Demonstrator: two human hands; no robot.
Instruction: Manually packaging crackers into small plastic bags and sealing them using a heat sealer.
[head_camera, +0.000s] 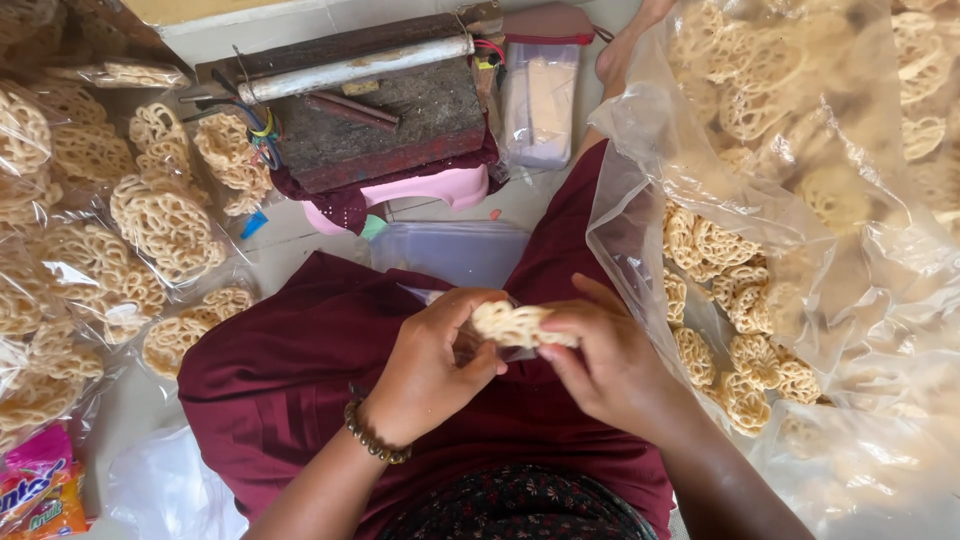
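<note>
**Both hands on a little stack of lacy crackers, right over the lap**

So the left hand (435, 360) is curled in, fingers pinching the near end of a small stack of pale, lattice-shaped crackers (515, 323). The right hand (600, 360) has the other end, thumb on top and fingers tucked underneath, so the stack is pinched from both sides and held just above the lap. There's a bit of clear plastic under the crackers, looks like a small bag, but I can't tell how much of it either hand has. A beaded bracelet (376, 436) sits on the left wrist.

Under all that is a maroon skirt (290, 370), person sitting on the floor. Just past the knees there's a clear plastic tub (455, 250). To the person's right, a big open clear bag (700, 200) full of the same crackers, loose. To the left, a whole spread of already packed cracker bags (160, 220) lying on the floor. Further out in front: a worn wooden block with a metal bar (370, 70) on top, sitting on a pink stool (440, 187).
</note>
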